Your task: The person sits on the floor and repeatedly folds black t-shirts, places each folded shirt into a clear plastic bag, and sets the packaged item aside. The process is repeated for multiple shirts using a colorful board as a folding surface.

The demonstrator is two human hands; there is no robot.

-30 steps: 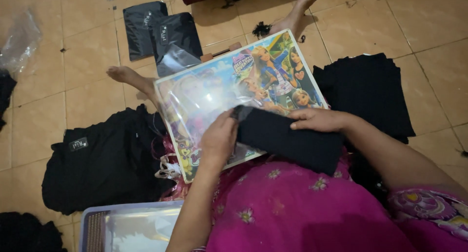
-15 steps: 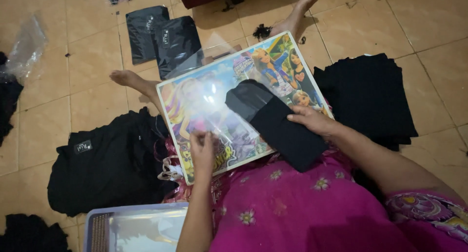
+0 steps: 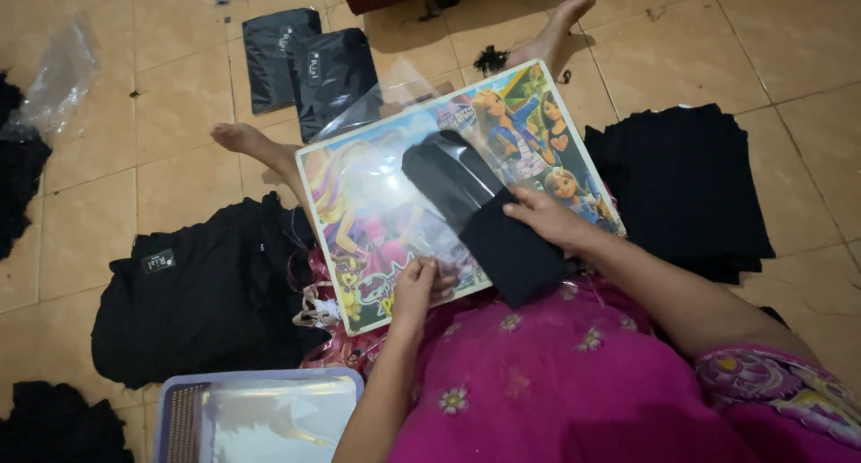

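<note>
A colourful cartoon-printed board (image 3: 359,212) lies across my lap. A clear plastic bag (image 3: 395,172) lies on top of it. A folded black garment (image 3: 511,252) lies slanted on the board, its far end under the clear film. My right hand (image 3: 549,219) grips the garment's near half, fingers on top of the cloth. At the board's near edge, my left hand (image 3: 417,288) pinches the bag's open end. I wear a pink flowered dress (image 3: 556,382), and my bare feet stick out beyond the board.
A loose heap of black clothes (image 3: 202,293) lies on the tiled floor at left. A neat stack of black cloth (image 3: 686,181) sits at right. Two packed black bundles (image 3: 309,64) lie beyond. A lilac basket (image 3: 170,409) holds clear bags.
My left hand has left the garment and moved down to the board's near edge. My right hand has pushed the black garment farther up, under the clear bag.
</note>
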